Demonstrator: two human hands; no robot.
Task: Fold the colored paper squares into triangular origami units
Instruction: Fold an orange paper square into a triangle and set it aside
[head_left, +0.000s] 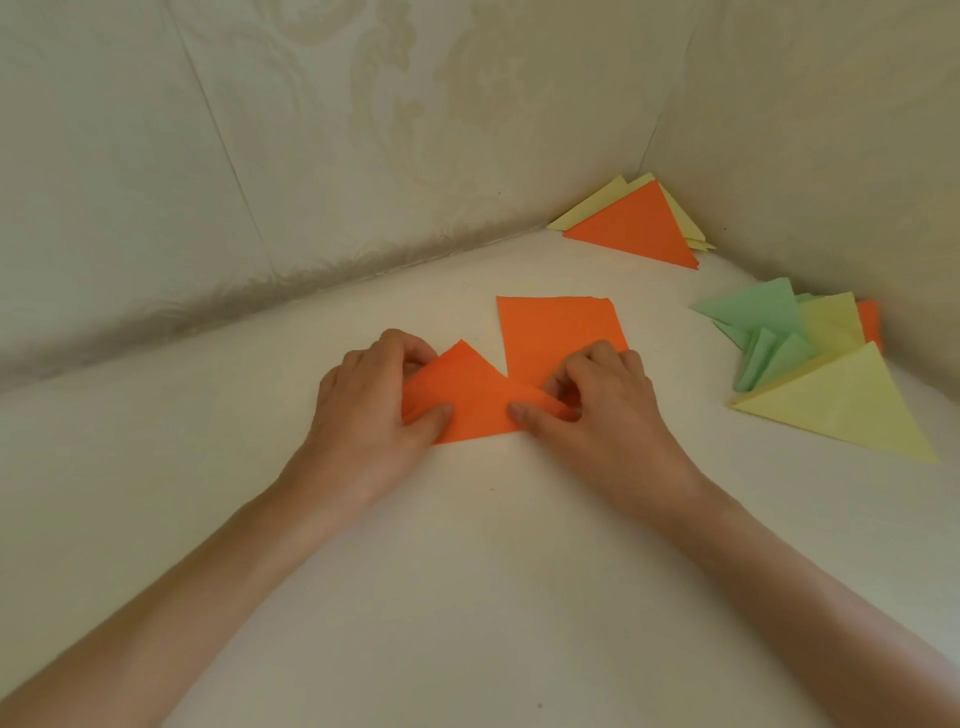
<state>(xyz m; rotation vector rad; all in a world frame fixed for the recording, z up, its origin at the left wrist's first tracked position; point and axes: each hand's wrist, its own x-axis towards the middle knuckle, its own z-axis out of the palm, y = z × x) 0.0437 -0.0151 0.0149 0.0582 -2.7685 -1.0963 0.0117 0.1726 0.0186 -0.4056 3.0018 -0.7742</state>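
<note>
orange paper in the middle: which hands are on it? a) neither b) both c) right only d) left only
b: the left hand and the right hand each press a thumb on the orange paper, with fingers curled at its edges.

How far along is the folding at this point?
Done: a corner stack of folded triangles and a yellow triangle at right. In hand: the left hand and right hand pinch a half-folded orange sheet. Left: at least the flat orange square behind it; the mixed pile looks partly folded.
</note>
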